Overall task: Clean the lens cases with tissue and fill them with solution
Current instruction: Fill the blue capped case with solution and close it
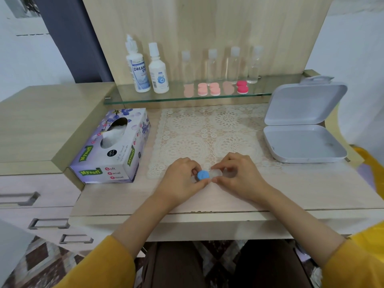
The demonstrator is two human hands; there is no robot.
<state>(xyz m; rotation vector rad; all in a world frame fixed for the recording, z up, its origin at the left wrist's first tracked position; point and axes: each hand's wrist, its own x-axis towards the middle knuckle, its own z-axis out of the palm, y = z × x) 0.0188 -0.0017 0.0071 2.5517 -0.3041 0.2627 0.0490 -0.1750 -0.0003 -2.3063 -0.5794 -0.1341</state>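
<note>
A lens case with a blue cap [203, 175] and a clear white cap [216, 173] sits on the desk at the front edge of the lace mat [207, 134]. My left hand [182, 179] pinches the blue cap between thumb and fingers. My right hand [239, 175] pinches the white side. A tissue box [112, 148] lies to the left with a tissue sticking out. Two solution bottles [138, 67] [158, 71] stand on the glass shelf [166, 98]. Several pink lens cases [215, 89] and a red one [242, 87] lie on that shelf.
Several small clear bottles [233, 63] stand behind the pink cases. An open white hinged box [301, 142] sits at the right of the desk. Drawers with metal handles [18, 198] are at the left. A wooden back panel rises behind the shelf.
</note>
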